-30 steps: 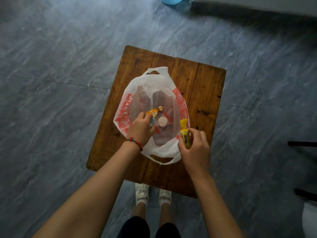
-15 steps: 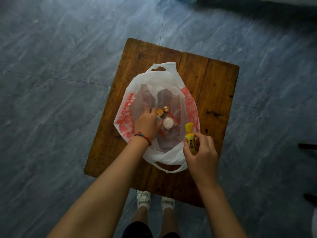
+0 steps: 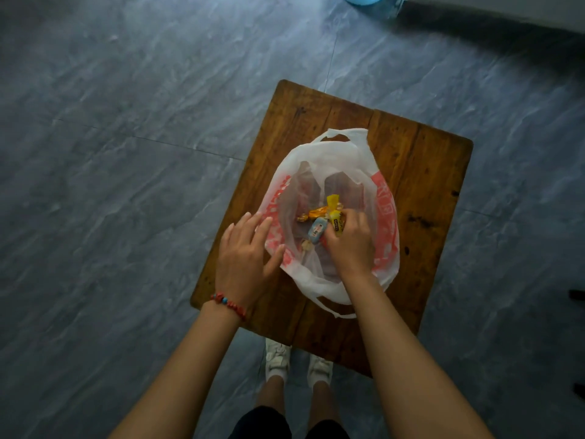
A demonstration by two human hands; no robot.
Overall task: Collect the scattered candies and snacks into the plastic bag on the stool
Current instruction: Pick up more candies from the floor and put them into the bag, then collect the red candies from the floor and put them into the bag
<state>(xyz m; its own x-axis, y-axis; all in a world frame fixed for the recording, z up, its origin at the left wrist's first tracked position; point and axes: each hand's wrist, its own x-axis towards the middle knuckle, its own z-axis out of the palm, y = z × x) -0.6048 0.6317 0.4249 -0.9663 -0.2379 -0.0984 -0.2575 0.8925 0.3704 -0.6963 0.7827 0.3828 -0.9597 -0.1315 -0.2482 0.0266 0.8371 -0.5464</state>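
The step in hand is the drop: the right hand (image 3: 348, 245) reaches inside the mouth of the plastic bag (image 3: 384, 223), its fingers curled and pinching a yellow-wrapped candy (image 3: 335, 217) whose twisted end sticks up toward the stool's far edge. The bag lies open around the middle of the wooden stool (image 3: 421, 172), one handle toward the far edge and the other toward the near edge. Already lying in the bag are a pale blue candy (image 3: 316, 231), touching the yellow one, an orange-wrapped candy (image 3: 318, 212) just beyond it, and a small pale piece (image 3: 306, 245) nearer the person. The left hand (image 3: 245, 258) is spread, fingers straight, resting on the bag's left rim over the red print, apparently holding the mouth open. The next move, as I judge it, calls for loosening the pinch so the yellow candy falls among the others, then drawing the hand out without dragging the thin plastic along. No loose sweets show on the bare wood, so the collecting looks nearly done.
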